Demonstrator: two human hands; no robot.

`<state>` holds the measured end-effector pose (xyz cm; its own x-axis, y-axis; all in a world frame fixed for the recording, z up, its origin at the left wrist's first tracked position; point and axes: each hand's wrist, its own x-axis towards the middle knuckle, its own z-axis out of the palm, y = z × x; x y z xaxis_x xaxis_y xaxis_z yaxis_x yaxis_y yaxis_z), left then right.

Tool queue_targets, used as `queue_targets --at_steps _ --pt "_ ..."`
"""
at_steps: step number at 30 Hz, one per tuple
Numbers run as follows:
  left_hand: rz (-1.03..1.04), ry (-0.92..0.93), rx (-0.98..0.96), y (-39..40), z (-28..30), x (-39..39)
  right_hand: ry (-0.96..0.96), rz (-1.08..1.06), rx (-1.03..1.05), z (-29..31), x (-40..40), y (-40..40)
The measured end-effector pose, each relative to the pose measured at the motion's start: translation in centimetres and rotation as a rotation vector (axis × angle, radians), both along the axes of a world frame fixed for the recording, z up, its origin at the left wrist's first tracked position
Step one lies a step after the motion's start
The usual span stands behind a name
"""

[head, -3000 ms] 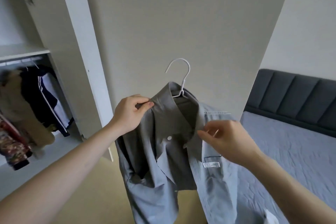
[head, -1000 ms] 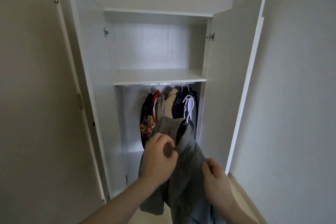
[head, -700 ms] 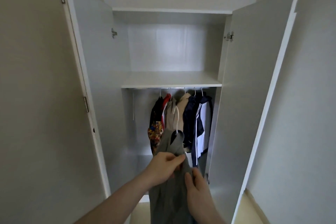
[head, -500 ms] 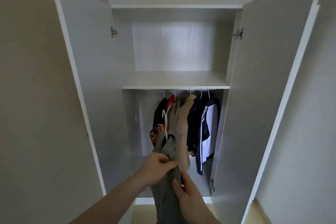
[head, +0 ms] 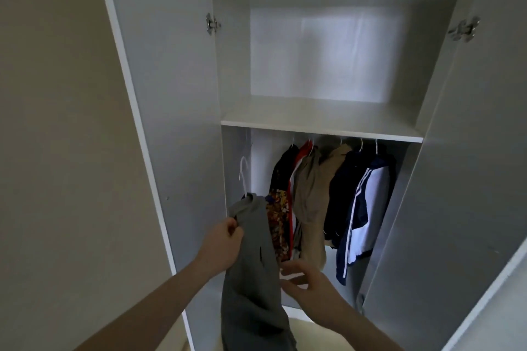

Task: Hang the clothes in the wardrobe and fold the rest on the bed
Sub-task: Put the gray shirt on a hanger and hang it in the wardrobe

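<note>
A grey shirt (head: 252, 273) hangs on a white hanger (head: 243, 175), held up at the lower left of the open wardrobe (head: 319, 122). My left hand (head: 221, 245) pinches the shirt near its collar. My right hand (head: 303, 279) is beside the shirt's right edge with fingers spread, touching the fabric lightly. The hanger's hook points up, below the rail and left of the hung clothes.
Several garments hang under the shelf: a patterned dark one (head: 281, 208), a tan one (head: 312, 196), a navy and white jacket (head: 362, 208). The left door (head: 162, 94) and right door (head: 470, 151) stand open. The upper shelf (head: 322, 111) holds nothing visible.
I have stepped closer to the wardrobe. The shirt and hanger have moved left, away from the hung clothes, and my right hand has loosened from the fabric with fingers spread.
</note>
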<state>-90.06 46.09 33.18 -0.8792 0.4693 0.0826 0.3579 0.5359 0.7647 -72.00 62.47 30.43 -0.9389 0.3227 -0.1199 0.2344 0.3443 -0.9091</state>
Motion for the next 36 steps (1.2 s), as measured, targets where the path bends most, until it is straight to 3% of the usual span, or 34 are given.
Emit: queue_targets --at_steps 20,36 --pt "-0.026 0.109 -0.069 9.9 -5.9 -19.7 -0.052 -0.085 0.25 -2.9 -22.4 12.2" --pt "0.083 0.136 -0.096 20.6 -7.9 -29.0 -0.132 0.134 0.615 -4.4 -36.0 24.9"
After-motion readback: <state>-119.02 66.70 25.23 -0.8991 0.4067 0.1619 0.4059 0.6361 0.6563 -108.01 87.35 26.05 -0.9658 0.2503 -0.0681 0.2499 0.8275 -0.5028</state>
